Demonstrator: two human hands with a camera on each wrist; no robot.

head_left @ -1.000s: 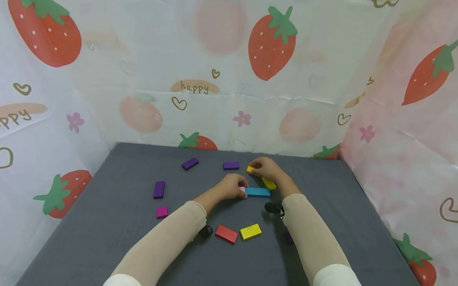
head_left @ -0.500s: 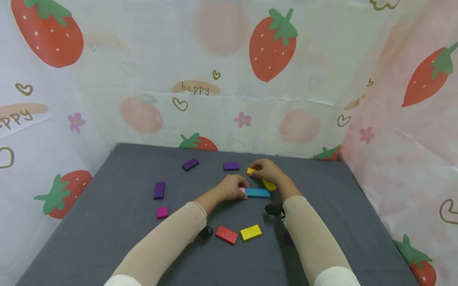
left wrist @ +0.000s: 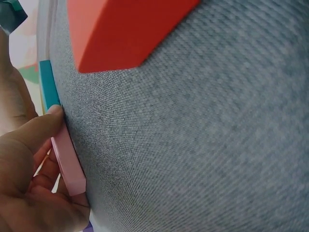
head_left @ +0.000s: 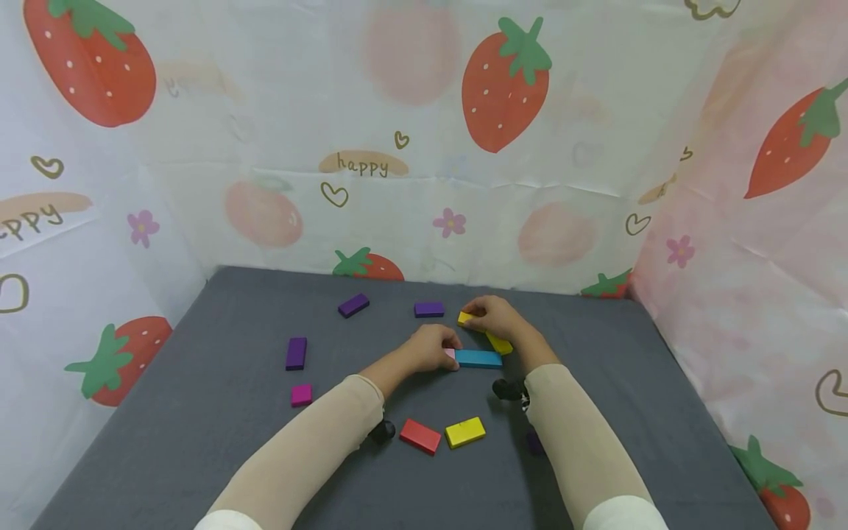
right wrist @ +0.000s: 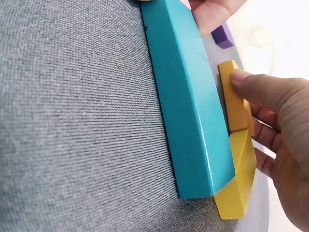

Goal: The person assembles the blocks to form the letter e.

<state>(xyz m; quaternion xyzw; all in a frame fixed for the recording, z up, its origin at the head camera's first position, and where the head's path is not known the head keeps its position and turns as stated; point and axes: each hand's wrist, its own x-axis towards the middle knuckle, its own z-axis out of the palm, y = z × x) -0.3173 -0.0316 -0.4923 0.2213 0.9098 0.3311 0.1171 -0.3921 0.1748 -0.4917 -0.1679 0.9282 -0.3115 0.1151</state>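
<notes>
Left hand [head_left: 430,347]: thumb on the near face, fingers curled behind, pinching the pink block [left wrist: 70,162] near the end where it meets the blue block [head_left: 479,358], which runs rightward from those fingertips. Right hand [head_left: 493,315]: thumb and fingers pinch an orange-yellow block [right wrist: 231,96] behind the blue one; its end meets an angled yellow block [right wrist: 241,179] below the right fingers, by the blue block's right end. Whether the angled piece touches the blue one — cannot tell. Progress, as judged: four pieces grouped — pink and blue end to end, the yellow pair joined at an angle behind — so the arrangement looks partly built, the held pieces not yet released. Apparently unused so far: a purple block [head_left: 429,309] just left of the right fingertips; a second purple block [head_left: 354,305] beyond and left of the left fingers; an upright-lying purple block [head_left: 296,353] and a magenta block [head_left: 301,395] well left of them; a red block [head_left: 420,436] and a bright yellow block [head_left: 465,432] nearer the person than either hand's fingers; a dark block [head_left: 535,442], partly sleeve-hidden, nearer than the right fingers.
</notes>
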